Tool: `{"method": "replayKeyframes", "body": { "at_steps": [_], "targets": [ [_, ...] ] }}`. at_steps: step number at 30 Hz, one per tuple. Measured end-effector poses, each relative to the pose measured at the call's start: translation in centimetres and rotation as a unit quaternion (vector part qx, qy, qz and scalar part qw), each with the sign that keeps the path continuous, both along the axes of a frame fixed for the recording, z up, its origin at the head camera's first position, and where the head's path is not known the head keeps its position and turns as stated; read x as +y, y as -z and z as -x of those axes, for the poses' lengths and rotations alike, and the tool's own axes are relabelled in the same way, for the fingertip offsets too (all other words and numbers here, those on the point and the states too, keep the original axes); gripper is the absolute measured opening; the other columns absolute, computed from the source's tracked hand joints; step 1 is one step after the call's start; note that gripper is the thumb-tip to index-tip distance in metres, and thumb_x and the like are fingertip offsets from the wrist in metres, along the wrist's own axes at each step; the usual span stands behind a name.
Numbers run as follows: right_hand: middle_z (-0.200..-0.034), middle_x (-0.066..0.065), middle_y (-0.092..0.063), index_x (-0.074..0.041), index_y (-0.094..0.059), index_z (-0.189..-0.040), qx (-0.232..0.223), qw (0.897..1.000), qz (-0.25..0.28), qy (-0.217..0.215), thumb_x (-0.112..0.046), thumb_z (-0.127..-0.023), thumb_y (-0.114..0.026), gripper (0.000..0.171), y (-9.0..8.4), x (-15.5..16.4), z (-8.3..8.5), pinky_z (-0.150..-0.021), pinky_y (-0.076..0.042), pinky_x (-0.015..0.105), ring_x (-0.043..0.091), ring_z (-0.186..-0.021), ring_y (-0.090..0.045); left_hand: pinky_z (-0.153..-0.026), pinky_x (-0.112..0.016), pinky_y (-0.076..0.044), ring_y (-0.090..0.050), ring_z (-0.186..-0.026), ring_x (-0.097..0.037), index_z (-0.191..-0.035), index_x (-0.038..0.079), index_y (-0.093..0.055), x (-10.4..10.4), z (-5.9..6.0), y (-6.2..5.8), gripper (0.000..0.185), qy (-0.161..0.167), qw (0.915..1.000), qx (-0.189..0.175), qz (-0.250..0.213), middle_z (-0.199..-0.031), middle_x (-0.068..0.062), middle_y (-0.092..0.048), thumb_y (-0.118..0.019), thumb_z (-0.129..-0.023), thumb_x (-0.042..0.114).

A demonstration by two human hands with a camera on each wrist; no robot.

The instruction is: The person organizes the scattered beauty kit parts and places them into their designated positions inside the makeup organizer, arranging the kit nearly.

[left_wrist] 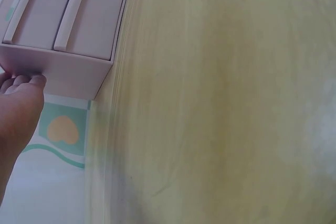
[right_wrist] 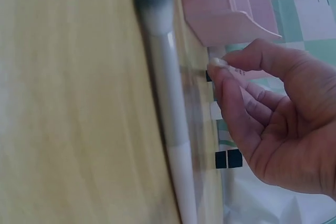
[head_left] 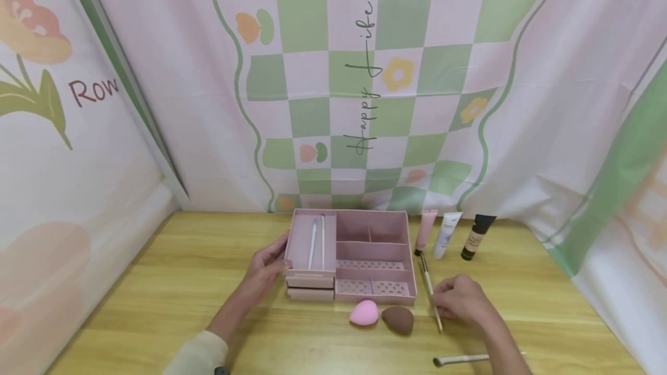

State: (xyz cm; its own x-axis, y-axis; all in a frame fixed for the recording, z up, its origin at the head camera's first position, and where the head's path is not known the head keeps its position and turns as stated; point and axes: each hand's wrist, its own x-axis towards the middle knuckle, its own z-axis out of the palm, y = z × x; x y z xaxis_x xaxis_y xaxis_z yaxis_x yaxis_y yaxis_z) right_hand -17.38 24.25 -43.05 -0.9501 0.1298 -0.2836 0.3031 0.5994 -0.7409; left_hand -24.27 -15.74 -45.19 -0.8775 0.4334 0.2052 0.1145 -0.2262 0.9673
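A pink makeup organizer stands on the table, with drawers at its left and open compartments at its right. My left hand grips its left side, thumb at the top edge near the front corner. In the left wrist view, the fingertips rest against the organizer's side wall. To the right of the organizer, my right hand pinches a slim makeup brush with a pale handle between thumb and forefinger. Its dark tip points away toward the tubes. Another makeup brush lies on the table near the right wrist.
Two slim pale sticks lie on the organizer's top tray. Before it sit a pink sponge and a brown sponge. At back right stand a pink tube, a white tube and a black-capped tube. Curtains enclose the table.
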Motion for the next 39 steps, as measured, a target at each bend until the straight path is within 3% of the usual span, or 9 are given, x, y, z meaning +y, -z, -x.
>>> {"method": "replayKeyframes", "body": {
  "at_steps": [10, 18, 31, 39],
  "targets": [
    [-0.091, 0.017, -0.073, 0.014, -0.062, -0.108, 0.008, 0.997, 0.072, -0.032, -0.002, -0.083, -0.065, 0.030, -0.5, 0.4, -0.1, -0.070, -0.064, 0.031, 0.016, -0.074, -0.069, -0.113, -0.015, -0.032, -0.009, -0.152, -0.036, -0.152, -0.007, -0.013, 0.0, 0.0, 0.0, 0.074, 0.003, 0.9999, 0.006, -0.009, -0.164, -0.021, -0.006, -0.051, -0.089, -0.002],
    [-0.094, 0.016, -0.074, 0.015, -0.060, -0.113, 0.028, 0.994, 0.088, -0.058, -0.006, -0.084, -0.066, 0.037, -1.4, 0.9, -0.3, -0.071, -0.063, 0.027, 0.014, -0.076, -0.068, -0.112, -0.013, -0.033, -0.009, -0.152, -0.036, -0.152, -0.008, -0.012, 0.0, 0.0, -0.1, 0.074, 0.002, 0.9999, 0.007, -0.010, -0.164, -0.022, -0.006, -0.050, -0.089, -0.003],
    [-0.102, 0.014, -0.073, 0.014, -0.057, -0.119, 0.051, 0.990, 0.116, -0.058, -0.010, -0.088, -0.064, 0.040, -2.7, -0.1, -0.4, -0.077, -0.062, 0.023, 0.010, -0.083, -0.068, -0.113, -0.014, -0.032, -0.009, -0.152, -0.035, -0.152, -0.008, -0.012, 0.1, -0.1, -0.2, 0.074, 0.000, 1.0000, -0.004, -0.008, -0.164, -0.021, -0.006, -0.050, -0.089, -0.003],
    [-0.103, 0.012, -0.074, 0.014, -0.057, -0.121, 0.050, 0.983, 0.166, -0.067, -0.011, -0.087, -0.066, 0.043, -3.2, -1.7, 0.3, -0.080, -0.063, 0.024, 0.007, -0.082, -0.069, -0.113, -0.014, -0.032, -0.009, -0.152, -0.035, -0.152, -0.008, -0.012, 0.1, -0.1, -0.1, 0.074, 0.001, 1.0000, 0.000, -0.006, -0.164, -0.021, -0.006, -0.050, -0.089, -0.002]
  ]
}}
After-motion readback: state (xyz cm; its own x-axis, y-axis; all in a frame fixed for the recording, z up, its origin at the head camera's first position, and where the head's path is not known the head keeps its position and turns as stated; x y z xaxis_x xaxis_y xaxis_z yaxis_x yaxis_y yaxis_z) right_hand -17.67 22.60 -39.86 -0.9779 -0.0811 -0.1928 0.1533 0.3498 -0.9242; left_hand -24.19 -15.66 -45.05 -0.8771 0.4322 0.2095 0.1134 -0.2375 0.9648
